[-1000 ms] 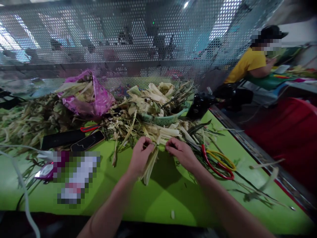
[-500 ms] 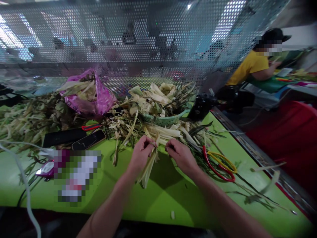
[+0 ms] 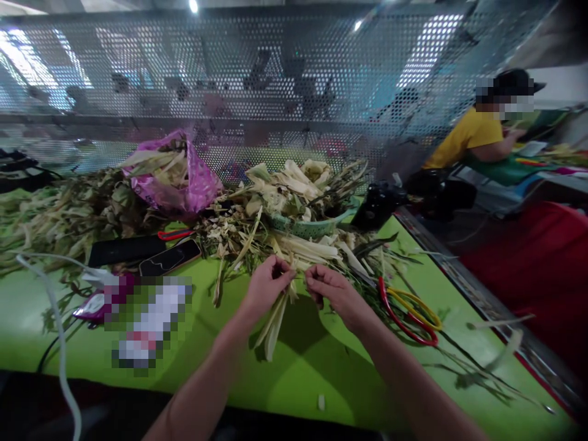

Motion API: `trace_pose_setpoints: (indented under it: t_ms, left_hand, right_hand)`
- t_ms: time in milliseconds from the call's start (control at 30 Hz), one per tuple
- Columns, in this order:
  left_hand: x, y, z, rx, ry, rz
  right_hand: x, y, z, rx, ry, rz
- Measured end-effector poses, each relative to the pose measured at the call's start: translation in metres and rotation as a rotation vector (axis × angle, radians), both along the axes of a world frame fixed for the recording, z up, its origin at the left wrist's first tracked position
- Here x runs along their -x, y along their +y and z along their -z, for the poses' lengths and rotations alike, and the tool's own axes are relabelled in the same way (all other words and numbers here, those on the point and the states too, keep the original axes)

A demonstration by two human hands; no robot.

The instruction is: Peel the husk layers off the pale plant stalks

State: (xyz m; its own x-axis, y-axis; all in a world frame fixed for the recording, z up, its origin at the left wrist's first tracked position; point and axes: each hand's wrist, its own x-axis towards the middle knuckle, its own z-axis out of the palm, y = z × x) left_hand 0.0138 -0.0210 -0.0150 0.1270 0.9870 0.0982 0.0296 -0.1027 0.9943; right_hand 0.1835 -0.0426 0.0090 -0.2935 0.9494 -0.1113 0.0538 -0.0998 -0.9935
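Note:
My left hand [image 3: 266, 286] pinches the upper end of a bunch of pale dried corn husk [image 3: 274, 334], whose strips hang down over the green table. Just to its right, my right hand [image 3: 334, 293] is closed with thumb and fingertips together. Whatever those fingertips hold is too small to make out. A narrow gap separates the two hands. Behind them lie more husk strips [image 3: 316, 250] in front of a green plastic basket [image 3: 301, 228] heaped with husks. Scissors with red and yellow handles [image 3: 408, 312] rest right of my right hand.
At the left are a pink plastic bag [image 3: 204, 190] of husks, a heap of dry leaves [image 3: 87, 202], a phone [image 3: 171, 257], a red cutter [image 3: 174, 234] and a white cable [image 3: 57, 343]. A black bag [image 3: 379, 205] stands behind right. Beyond the table edge sits a person in yellow [image 3: 482, 131].
My fingertips have come slightly closer together, with the husk bunch still in my left hand. The whole view has shifted a little, so the scene sits lower and further right.

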Motion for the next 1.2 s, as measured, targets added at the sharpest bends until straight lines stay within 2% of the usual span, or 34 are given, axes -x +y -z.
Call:
trace_pose_setpoints:
  t_ms: [167,333,467,567,700,800,933,1000,1100,1200]
  left_hand:
    - [-0.003,0.001,0.005,-0.005,0.03,0.052]
    - [-0.006,-0.005,-0.001,-0.019,0.08,0.141]
    - [-0.007,-0.007,-0.004,-0.032,0.133,0.108]
    - [-0.005,-0.005,-0.003,-0.006,0.083,0.073]
    - [-0.002,-0.005,-0.007,0.111,-0.068,0.069]
    - [-0.002,-0.006,-0.01,0.145,-0.124,0.064]
    - [-0.003,-0.006,-0.008,0.111,-0.144,0.081]
    - [-0.004,-0.006,-0.005,0.103,-0.139,0.094]
    - [-0.005,-0.006,-0.002,0.088,-0.121,0.113]
    - [-0.006,-0.005,-0.001,0.063,-0.097,0.12]
  right_hand:
    - [-0.004,0.002,-0.001,-0.002,0.016,0.043]
    - [-0.003,0.002,0.001,-0.001,0.047,0.073]
    - [-0.002,0.002,0.001,-0.013,0.046,0.074]
    - [-0.007,0.004,-0.001,-0.043,0.064,0.167]
    - [-0.018,0.008,-0.001,-0.146,0.028,0.364]
    - [-0.024,0.011,0.001,-0.236,-0.134,0.399]
    - [-0.021,0.008,-0.001,-0.49,-0.403,0.458]
    - [-0.015,0.005,-0.002,-0.566,-0.44,0.41]
    - [-0.004,0.003,-0.001,-0.531,-0.396,0.247]
    - [0.003,0.004,0.005,-0.508,-0.384,0.196]
